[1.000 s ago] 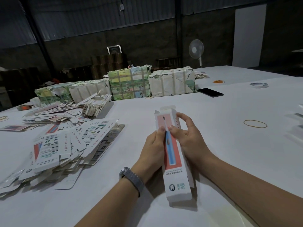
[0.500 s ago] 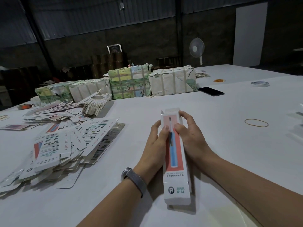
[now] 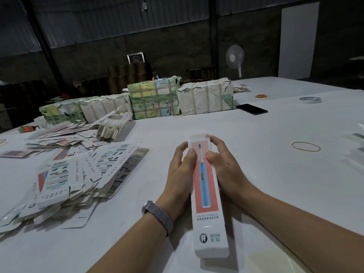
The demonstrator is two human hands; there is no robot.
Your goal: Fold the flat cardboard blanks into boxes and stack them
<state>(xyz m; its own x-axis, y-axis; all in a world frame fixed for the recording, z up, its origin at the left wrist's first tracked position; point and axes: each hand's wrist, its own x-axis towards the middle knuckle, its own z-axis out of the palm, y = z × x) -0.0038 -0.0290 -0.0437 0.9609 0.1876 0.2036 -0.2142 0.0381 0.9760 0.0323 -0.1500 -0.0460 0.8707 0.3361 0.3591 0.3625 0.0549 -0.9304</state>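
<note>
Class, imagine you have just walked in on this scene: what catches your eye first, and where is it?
First, the long box with a blue toothbrush printed on red, held in the near centre between the left hand and right hand. Next, the sprawling heap of flat blanks on the left of the white table. Behind them, wrapped bundles line the far edge.

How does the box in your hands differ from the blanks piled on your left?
The toothbrush box is folded up into a long tube, held between the left hand and right hand; the flat blanks lie unfolded in a loose heap on the table. The box shows its red toothbrush panel; most blanks show barcode print. Both share white card and red panels.
</note>
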